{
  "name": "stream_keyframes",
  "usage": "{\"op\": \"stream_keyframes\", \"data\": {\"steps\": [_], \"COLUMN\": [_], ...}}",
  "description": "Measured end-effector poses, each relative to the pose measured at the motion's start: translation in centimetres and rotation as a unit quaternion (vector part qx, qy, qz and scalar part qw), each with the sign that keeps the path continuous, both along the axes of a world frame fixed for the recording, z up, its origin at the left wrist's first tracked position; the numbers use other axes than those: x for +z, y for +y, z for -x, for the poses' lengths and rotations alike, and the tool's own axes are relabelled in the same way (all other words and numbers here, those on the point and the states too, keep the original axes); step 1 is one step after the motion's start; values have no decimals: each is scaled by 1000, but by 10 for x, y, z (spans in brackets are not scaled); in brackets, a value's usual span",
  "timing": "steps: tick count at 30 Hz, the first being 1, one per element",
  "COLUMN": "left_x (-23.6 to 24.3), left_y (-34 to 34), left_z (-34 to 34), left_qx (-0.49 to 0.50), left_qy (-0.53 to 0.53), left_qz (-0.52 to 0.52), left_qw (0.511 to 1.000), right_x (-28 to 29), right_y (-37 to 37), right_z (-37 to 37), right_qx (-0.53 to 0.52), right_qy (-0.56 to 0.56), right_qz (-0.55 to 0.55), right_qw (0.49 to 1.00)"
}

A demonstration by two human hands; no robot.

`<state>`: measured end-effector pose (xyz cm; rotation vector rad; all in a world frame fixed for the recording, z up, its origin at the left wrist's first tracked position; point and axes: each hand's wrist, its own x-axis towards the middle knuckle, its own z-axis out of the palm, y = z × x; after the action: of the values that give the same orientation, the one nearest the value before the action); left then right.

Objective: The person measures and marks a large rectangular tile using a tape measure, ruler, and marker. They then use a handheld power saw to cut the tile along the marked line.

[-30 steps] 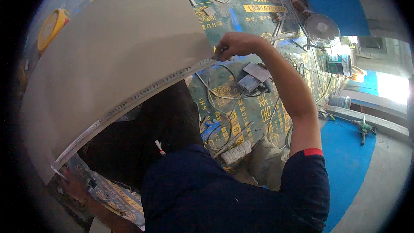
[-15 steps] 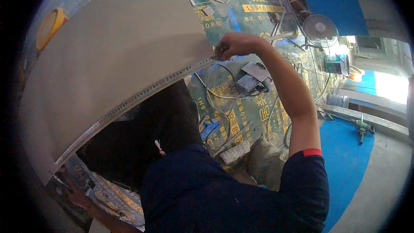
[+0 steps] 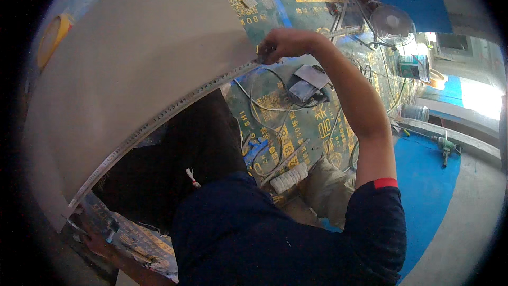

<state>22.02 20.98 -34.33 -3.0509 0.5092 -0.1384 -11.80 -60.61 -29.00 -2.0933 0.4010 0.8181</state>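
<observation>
A large beige-grey slab (image 3: 132, 53) fills the left side, its near edge crossing in front of my legs. Along that edge lies a measuring tape (image 3: 174, 107), pulled out almost the whole length. My right hand (image 3: 288, 44) is closed on the tape's right end, at the slab's right corner. Low at the left, my left hand (image 3: 96, 241) is by the slab's other corner, near the tape's left end. Its fingers look curled around a thin, light-coloured thing, too dim to make out.
Printed green floor sheeting (image 3: 275, 111) carries cables and a dusty flat tool (image 3: 307, 87). At the right are a fan (image 3: 392, 24), a bucket (image 3: 414, 67) and a green power tool (image 3: 447, 147) on blue sheeting. A yellow round tub (image 3: 55, 39) sits beyond the slab.
The view has shifted slightly, so the slab and floor sit a little higher. Both hands stay at the two ends of the tape.
</observation>
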Motion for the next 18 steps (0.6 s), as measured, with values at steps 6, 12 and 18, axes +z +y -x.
{"op": "stream_keyframes", "data": {"steps": [6, 12, 18], "left_x": [1, 8, -1], "left_y": [-8, -7, -25], "left_z": [3, 9, 9], "left_qx": [11, 34, 35], "left_qy": [9, 11, 27], "left_qz": [2, 2, 16], "left_qw": [1000, 999, 999], "right_x": [4, 9, 10], "right_y": [2, 5, 2], "right_z": [0, -9, 3], "right_qx": [11, 11, 4], "right_qy": [-1, 8, 34], "right_qz": [38, 30, 44], "right_qw": [999, 999, 998]}}
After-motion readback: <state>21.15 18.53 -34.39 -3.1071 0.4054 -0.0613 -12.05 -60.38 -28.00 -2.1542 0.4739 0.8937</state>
